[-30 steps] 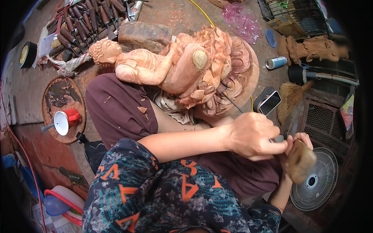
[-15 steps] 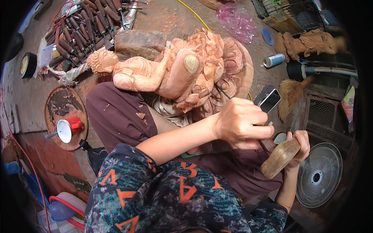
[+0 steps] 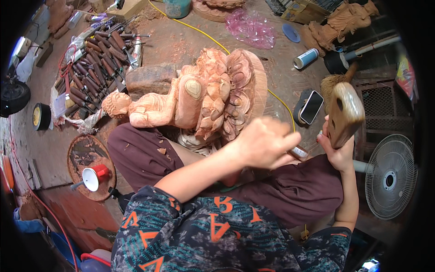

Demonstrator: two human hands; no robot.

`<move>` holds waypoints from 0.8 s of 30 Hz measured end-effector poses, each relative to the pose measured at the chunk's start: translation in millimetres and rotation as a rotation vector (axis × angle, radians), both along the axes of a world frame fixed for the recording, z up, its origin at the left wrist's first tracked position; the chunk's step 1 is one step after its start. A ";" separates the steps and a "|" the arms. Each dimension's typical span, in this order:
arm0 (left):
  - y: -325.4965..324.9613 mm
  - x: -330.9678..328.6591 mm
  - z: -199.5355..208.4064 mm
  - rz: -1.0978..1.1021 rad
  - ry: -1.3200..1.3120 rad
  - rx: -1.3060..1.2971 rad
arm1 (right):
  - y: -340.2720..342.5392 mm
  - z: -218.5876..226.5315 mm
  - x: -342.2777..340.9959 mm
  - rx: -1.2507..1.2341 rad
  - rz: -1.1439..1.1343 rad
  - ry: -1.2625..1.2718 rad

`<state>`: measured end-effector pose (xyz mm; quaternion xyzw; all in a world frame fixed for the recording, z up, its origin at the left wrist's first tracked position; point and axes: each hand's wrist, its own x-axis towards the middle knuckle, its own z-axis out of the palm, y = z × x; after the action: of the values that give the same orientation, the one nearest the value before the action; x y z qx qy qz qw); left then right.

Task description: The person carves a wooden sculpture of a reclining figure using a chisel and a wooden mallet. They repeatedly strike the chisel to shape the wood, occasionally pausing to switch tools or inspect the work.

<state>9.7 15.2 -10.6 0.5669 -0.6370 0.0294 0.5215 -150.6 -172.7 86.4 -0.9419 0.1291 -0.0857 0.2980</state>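
Observation:
A carved reddish wooden seated figure lies on its side across my lap, its head to the left and its petalled lotus base to the right. My left hand, smeared by motion, is closed round a wood chisel at the near side of the base. Only the chisel's brown handle end shows past the fist; its blade is hidden. My right hand grips a wooden mallet, raised upright to the right of the chisel, apart from it.
Many wooden-handled chisels lie piled at the far left. A round board carries a red-and-white cup-shaped lamp. On the right are a phone, a spray can, a fan and another carving. A yellow cord crosses behind.
The mallet has swung up and away from the chisel in my right hand. My left hand has moved slightly left and down with the chisel. The view has shifted, so the figure appears further left.

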 end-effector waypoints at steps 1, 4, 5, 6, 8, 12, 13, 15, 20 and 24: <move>4.5 -18.0 5.4 -0.044 0.051 0.178 | -0.3 3.4 0.0 0.049 0.000 0.030; 20.4 -53.9 15.3 -0.208 0.068 0.198 | 1.6 5.3 1.5 0.110 -0.010 0.003; 24.2 -60.8 17.5 -0.241 0.077 0.212 | 4.1 5.9 4.8 0.124 -0.023 -0.011; 26.1 -65.0 15.7 -0.244 0.093 0.210 | 7.1 7.0 9.2 0.139 -0.036 -0.025; 26.8 -65.7 13.7 -0.199 0.065 0.206 | 8.3 2.6 6.9 0.184 -0.090 -0.054; 29.8 -63.6 15.8 -0.162 0.023 0.228 | 8.3 13.5 10.3 0.155 0.054 -0.008; 31.4 -62.8 16.6 -0.158 0.013 0.240 | 7.7 14.9 10.9 0.151 0.071 -0.024; 36.7 -61.7 18.9 -0.152 -0.021 0.319 | 10.9 15.8 14.8 0.157 0.105 -0.059; 46.5 -57.7 19.4 -0.152 -0.108 0.476 | 10.2 20.1 13.4 0.083 0.183 -0.082; 50.4 -48.5 22.2 -0.150 -0.204 0.521 | 8.9 18.7 12.2 0.059 0.246 -0.162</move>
<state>-38.8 65.6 11.6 0.6271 -0.7125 -0.1168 0.2922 -138.3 -163.8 105.1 -0.9315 -0.0093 -0.1204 0.3430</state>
